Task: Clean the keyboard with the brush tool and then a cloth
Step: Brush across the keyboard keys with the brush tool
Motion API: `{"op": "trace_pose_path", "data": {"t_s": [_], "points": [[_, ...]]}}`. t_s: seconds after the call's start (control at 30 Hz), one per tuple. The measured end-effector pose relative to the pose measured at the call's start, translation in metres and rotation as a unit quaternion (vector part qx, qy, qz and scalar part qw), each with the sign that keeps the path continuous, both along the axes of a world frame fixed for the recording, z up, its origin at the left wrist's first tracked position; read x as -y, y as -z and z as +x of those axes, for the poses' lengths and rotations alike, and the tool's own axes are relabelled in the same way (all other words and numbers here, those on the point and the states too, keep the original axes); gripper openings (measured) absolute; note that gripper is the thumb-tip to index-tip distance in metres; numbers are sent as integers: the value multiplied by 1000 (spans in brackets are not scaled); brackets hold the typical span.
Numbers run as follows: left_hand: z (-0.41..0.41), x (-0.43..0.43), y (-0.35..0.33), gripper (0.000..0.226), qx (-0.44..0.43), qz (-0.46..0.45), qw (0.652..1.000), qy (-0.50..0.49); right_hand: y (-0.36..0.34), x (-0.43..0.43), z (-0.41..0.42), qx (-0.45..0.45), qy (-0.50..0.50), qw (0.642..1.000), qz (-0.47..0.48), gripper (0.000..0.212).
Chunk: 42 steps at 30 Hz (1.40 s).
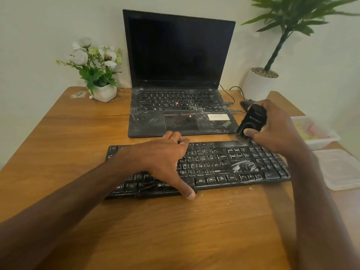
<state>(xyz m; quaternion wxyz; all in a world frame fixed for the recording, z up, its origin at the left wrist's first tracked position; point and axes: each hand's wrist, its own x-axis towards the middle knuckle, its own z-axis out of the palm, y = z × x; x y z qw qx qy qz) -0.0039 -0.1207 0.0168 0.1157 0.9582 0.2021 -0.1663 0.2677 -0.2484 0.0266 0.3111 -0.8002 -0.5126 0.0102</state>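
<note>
A black keyboard (224,164) streaked with white dust lies across the middle of the wooden table (78,133). My left hand (165,158) presses flat on its left half, thumb hooked over the front edge, hiding the keys under it. My right hand (272,127) grips a black brush tool (252,121) above the keyboard's far right corner. Its bristles touch the top row of keys there. No cloth is clearly visible.
A dusty open laptop (181,114) with a dark screen stands just behind the keyboard. A white pot of flowers (101,82) sits back left, a potted plant (261,84) back right. Two clear plastic containers (335,168) lie at the right edge. Crumbs dot the table in front of the keyboard.
</note>
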Motion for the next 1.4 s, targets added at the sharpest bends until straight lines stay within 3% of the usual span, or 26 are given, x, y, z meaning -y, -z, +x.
{"op": "trace_pose_path", "data": {"t_s": [0.13,0.33,0.5,0.7,0.83,1.03,1.17,1.3,1.4], "points": [[0,-1,1,152,-1,-1,1000,-2,3,-2,-1,-111,-42,993,6,66],[1,-1,0,152,-4,-9,1000,-3,-2,8,5,-28,7,999,20,62],[2,-2,1,153,-6,-4,1000,-1,2,3,3,-82,-42,995,28,62],[2,-1,2,152,-9,-4,1000,2,-3,13,14,-33,-22,997,65,58],[3,-2,2,152,-12,-5,1000,1,0,14,20,-53,-48,997,15,59],[3,-1,3,152,-18,-1,1000,1,2,10,20,-92,-47,994,20,60],[3,-1,2,153,-19,0,1000,2,6,3,4,-29,-7,999,38,57],[2,0,2,153,-21,-2,1000,4,-3,9,-1,-31,11,995,90,55],[2,-1,3,153,-19,-3,1000,5,-7,16,3,-26,4,997,71,56]]}}
